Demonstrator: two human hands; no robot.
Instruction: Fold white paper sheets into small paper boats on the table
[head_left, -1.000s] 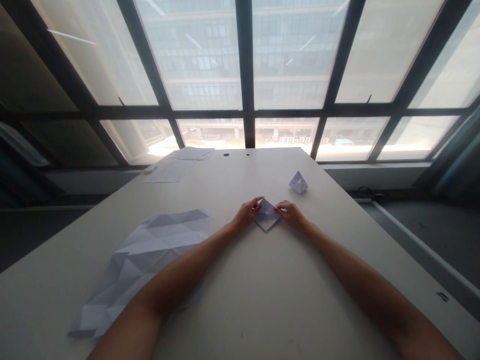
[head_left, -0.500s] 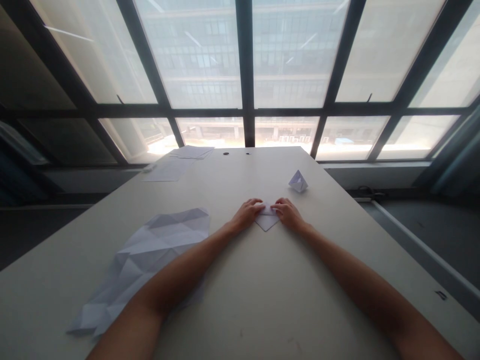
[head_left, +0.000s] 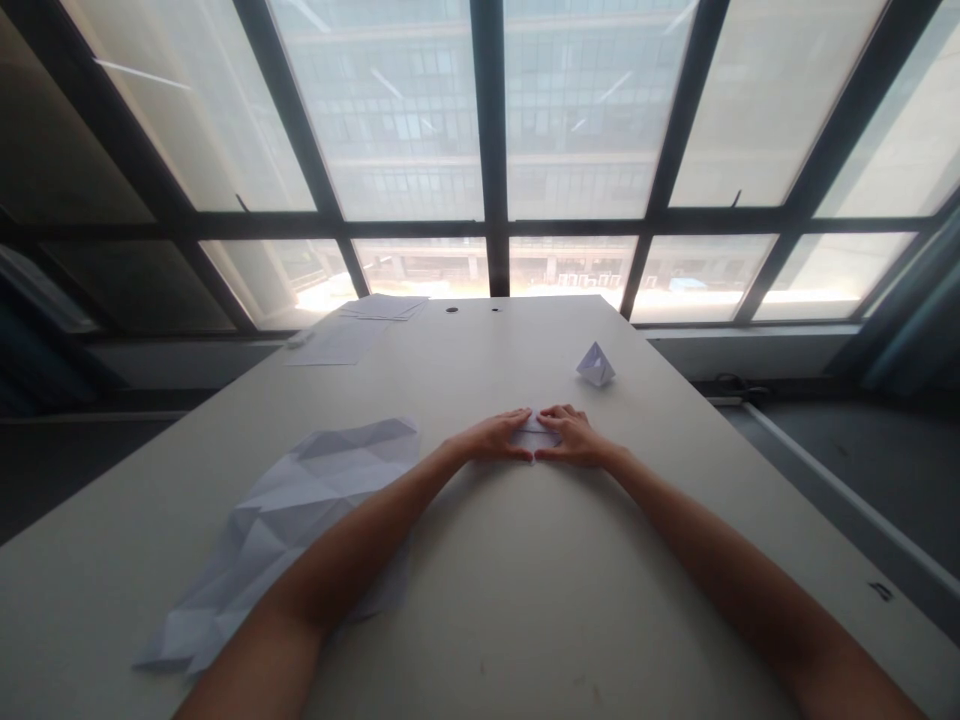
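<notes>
A small folded sheet of white paper (head_left: pixel 535 438) lies on the white table (head_left: pixel 480 620), gripped from both sides. My left hand (head_left: pixel 498 436) is on its left part, fingers at the far edge and thumb by the near corner. My right hand (head_left: pixel 576 438) mirrors this on the right side, with its thumb tip close to the other thumb. Between the hands a crosswise crease or edge shows; the outer sides of the paper are covered by my fingers.
A folded paper boat (head_left: pixel 596 365) stands beyond my right hand. A large creased sheet (head_left: pixel 300 500) spreads under and beside my left forearm. Flat paper sheets (head_left: pixel 337 340) lie at the table's far left, before tall windows.
Both thumbs have come down from the far part of the folded paper to its near corner. The fingers stay near the far edge, and more of the paper's near half is covered.
</notes>
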